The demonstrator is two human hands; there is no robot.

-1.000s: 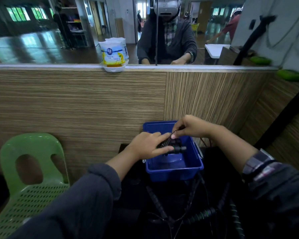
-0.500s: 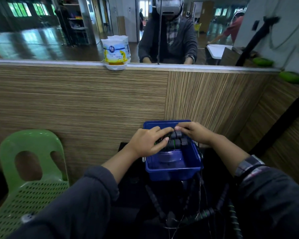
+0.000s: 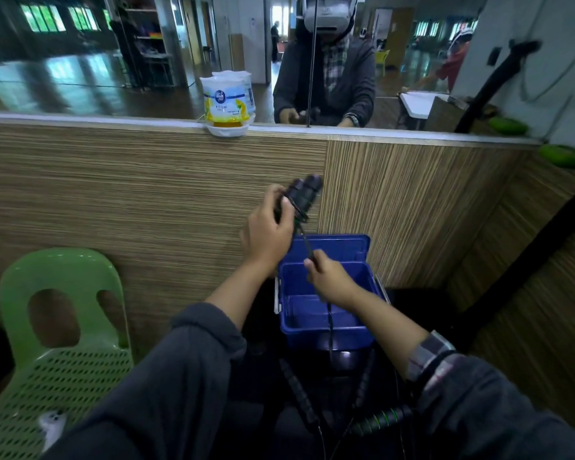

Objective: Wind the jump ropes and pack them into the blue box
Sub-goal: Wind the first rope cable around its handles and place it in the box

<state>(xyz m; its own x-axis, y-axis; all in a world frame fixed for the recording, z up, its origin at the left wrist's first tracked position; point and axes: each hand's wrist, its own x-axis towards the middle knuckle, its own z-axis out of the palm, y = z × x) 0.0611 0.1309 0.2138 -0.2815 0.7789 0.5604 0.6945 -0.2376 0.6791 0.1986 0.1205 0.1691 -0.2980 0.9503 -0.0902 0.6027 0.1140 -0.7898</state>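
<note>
Blurring softens the whole view, so fine detail on the rope cord (image 3: 330, 322) is hard to read; it drops from under the right hand (image 3: 329, 280) as a thin dark line across the blue box (image 3: 326, 330) and vanishes into the dark below. More handles and cords (image 3: 379, 421) lie near the sleeves, one with green rings, their ends lost in shadow. Blue box sits open just below and ahead of both hands, its lid upright behind, and nothing can be made out on its floor.

Half a second ago both hands were down inside the box at the bundle; now the left hand (image 3: 268, 235) has lifted it well above the rim, against the wood panel (image 3: 146, 200).

Jump rope handles (image 3: 302, 195): black, paired side by side, cord looped round them. Left hand grips the bundle, fingers curled. Right hand pinches the cord running down from the bundle, over the box.
</note>
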